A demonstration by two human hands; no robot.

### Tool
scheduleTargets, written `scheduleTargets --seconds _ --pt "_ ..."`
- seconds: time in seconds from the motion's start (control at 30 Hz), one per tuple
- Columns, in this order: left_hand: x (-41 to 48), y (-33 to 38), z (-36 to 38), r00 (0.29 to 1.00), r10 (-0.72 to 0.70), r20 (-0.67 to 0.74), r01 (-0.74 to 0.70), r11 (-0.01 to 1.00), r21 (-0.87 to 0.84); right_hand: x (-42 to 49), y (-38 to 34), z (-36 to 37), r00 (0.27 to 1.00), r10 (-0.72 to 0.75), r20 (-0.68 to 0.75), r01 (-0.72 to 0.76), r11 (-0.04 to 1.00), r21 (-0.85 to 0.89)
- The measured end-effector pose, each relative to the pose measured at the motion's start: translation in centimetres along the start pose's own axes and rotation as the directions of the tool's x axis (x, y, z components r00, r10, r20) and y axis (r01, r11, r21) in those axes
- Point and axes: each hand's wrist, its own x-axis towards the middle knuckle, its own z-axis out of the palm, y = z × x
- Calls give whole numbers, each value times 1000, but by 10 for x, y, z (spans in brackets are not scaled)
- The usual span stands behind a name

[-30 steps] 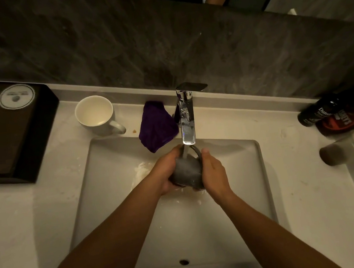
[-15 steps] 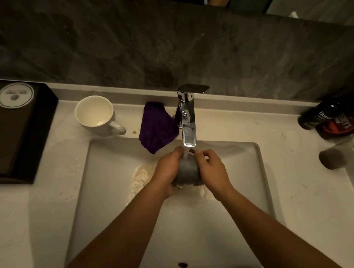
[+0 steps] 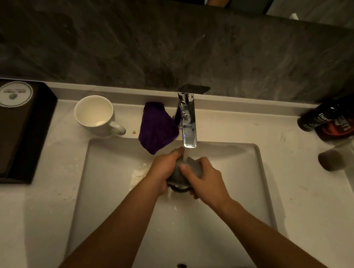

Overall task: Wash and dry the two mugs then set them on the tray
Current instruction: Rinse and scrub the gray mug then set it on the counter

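Hands met under the faucet (image 3: 187, 118): the left hand (image 3: 165, 169) cupped the grey mug (image 3: 193, 168) from its side, and the right hand (image 3: 205, 181) wrapped it from the other, fingers closed on the wall. The mug sat low over the sink (image 3: 236, 193), in the stream. To rinse it well, it seemed best to turn it slowly between the palms so the water reached the rim and the inside — grip firm, since wet glaze would likely slip. The white mug (image 3: 95, 115) stood on the counter beside a purple cloth (image 3: 155, 126), with the dark tray (image 3: 1, 135) further left. Most of the grey mug was covered by fingers — its handle and mouth were hard to place, and the dim light hid any soap left on it.
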Motion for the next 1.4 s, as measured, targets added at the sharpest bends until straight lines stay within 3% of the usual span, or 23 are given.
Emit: scheduleTargets --seconds 0.07,0.13,0.23,0.27,0.3,0.33,0.4,0.43,0.47,0.53,0.6,0.7,0.8,0.87,0.93,1.0,1.07,1.2,1.4 --pt "0 1 -5 996 37 83 -41 998 49 0 2 -2 999 34 -7 -34 998 47" --pt "-1 -3 -8 978 117 170 -119 993 -1 5 -1 -6 981 186 57 -195 949 250" --pt "-1 -8 -11 938 259 232 -246 966 -84 10 -7 -18 819 390 420 -570 629 529" --pt "0 -8 -12 929 284 236 -270 959 -89 9 -7 -20 773 396 495 -632 537 558" --pt "1 -8 -12 926 294 236 -279 956 -94 10 -7 -21 764 392 513 -645 511 569" --pt "3 -8 -11 930 283 233 -269 959 -94 10 -6 -19 803 379 461 -594 579 559" --pt "3 -4 -7 959 199 199 -187 979 -81 9 -5 -13 951 251 183 -308 841 445" --pt "1 -1 -4 976 128 177 -117 991 -71 8 -5 -10 987 145 66 -159 922 352" --pt "0 1 -1 986 51 156 -42 997 -64 6 -4 -8 997 71 2 -69 957 282" --pt "-2 2 5 990 -21 136 37 993 -113 3 -3 -8 996 84 -21 -75 958 278" --pt "-1 -7 11 995 72 66 -55 969 -240 4 -6 -12 962 247 114 -271 842 466" --pt "-3 -28 16 967 229 -110 -253 888 -383 2 -16 -14 805 371 463 -593 515 618" --pt "-1 -47 19 945 257 -201 -316 875 -367 0 -16 -7 734 357 577 -678 410 610" --pt "2 -52 21 946 231 -225 -306 864 -399 -2 -13 -3 739 402 541 -673 490 555" --pt "3 -51 22 949 202 -242 -284 880 -380 -1 -5 -2 827 455 329 -557 738 381" --pt "5 -48 18 953 200 -226 -264 917 -299 3 -2 -5 918 386 90 -396 896 199" --pt "4 -43 12 962 187 -197 -227 952 -204 7 -4 -10 960 279 -7 -272 943 193" --pt "0 -36 5 959 186 -215 -182 983 39 13 -10 -21 997 80 21 -82 975 207" --pt "0 -43 -6 953 107 -282 -83 992 96 11 -12 -20 962 170 216 -204 967 149"
